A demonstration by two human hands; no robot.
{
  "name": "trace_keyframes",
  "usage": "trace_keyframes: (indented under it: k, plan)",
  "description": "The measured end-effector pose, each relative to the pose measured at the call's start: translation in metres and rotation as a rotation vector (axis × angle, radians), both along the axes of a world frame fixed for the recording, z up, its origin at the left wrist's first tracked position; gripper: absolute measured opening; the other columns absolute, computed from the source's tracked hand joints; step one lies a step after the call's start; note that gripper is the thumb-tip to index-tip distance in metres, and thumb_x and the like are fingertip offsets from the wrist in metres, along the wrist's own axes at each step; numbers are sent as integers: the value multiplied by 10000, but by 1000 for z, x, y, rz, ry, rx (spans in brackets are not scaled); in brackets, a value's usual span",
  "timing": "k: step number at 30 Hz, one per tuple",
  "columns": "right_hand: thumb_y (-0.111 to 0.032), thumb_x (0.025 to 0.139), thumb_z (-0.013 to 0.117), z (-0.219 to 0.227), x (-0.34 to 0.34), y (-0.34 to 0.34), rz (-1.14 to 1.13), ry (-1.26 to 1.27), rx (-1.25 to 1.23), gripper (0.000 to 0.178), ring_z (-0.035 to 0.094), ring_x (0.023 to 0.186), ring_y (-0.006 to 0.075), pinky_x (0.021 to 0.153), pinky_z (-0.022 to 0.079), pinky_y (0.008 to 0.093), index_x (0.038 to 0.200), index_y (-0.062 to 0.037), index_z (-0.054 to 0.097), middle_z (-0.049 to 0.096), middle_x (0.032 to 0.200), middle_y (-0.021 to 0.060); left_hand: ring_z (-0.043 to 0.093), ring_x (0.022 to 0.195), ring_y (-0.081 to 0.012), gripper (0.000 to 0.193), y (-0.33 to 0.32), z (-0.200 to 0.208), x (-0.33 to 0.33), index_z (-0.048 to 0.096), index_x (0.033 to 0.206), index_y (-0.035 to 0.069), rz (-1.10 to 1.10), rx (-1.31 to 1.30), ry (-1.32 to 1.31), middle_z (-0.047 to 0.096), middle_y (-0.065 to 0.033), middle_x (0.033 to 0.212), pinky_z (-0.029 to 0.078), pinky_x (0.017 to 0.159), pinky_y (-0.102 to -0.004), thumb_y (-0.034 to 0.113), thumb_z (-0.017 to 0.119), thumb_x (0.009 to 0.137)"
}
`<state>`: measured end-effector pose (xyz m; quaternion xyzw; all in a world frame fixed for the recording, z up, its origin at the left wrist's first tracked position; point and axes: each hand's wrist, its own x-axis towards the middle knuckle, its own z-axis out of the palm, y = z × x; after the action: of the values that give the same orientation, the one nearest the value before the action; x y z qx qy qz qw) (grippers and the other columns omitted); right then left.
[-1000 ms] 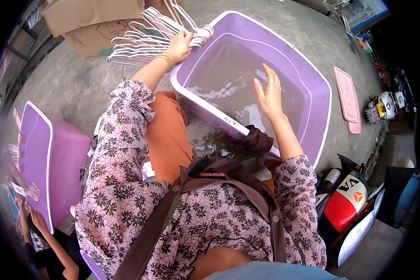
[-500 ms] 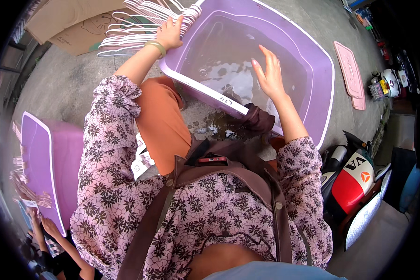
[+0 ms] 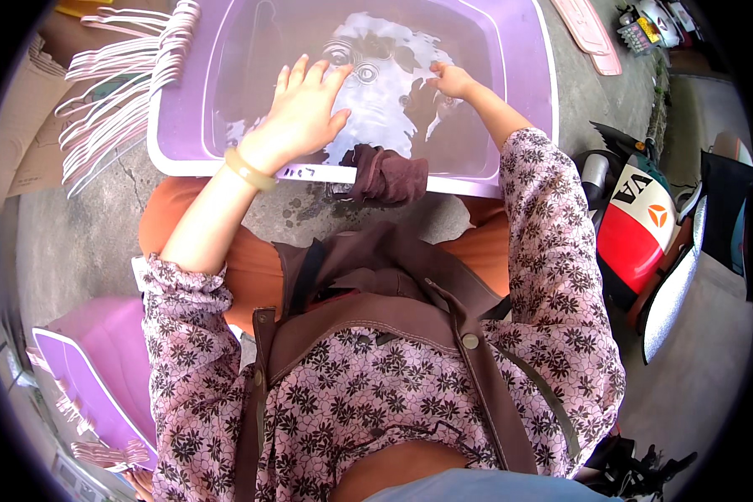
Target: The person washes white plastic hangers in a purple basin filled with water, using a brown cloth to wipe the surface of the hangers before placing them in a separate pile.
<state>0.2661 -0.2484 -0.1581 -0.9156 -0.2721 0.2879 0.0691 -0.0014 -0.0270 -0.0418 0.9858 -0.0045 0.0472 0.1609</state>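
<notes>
On bare concrete ground (image 3: 75, 243), a large purple plastic tub (image 3: 527, 92) of water is sitting directly before a crouching person in a floral blouse and brown apron. Beside the tub's left rim, a heap of pale pink clothes hangers (image 3: 113, 100) is lying against a cardboard box (image 3: 12, 134). A dark brown cloth (image 3: 385, 174) is hanging over the near rim, between the two arms. Above the water, the left hand (image 3: 305, 113) is spreading wide, fingers apart, holding nothing. Farther right, the right hand (image 3: 450, 81) is curling narrow at the rippling surface; whether it is gripping anything cannot be told.
</notes>
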Motion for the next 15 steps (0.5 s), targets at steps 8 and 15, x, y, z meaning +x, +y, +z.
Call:
trace_keyframes:
  k: [8, 15]
  plan:
    - [-372, 777, 586, -86, 7, 30, -117, 255, -3, 606, 380, 1163, 297, 973, 287, 353, 1253, -31, 428, 431, 1249, 185, 284, 1244, -414, 510, 9, 6, -16, 430, 1246, 76, 51, -48, 64, 415, -204, 1246, 210, 1032, -520, 174, 613, 779]
    - [-245, 817, 551, -138, -3, 63, -898, 869, 507, 291, 453, 655, 180, 552, 349, 295, 1032, -50, 530, 530, 863, 93, 288, 1246, -400, 503, 16, -1, -15, 425, 1251, 91, 90, -75, 139, 439, -170, 1235, 204, 1040, -506, 160, 605, 787]
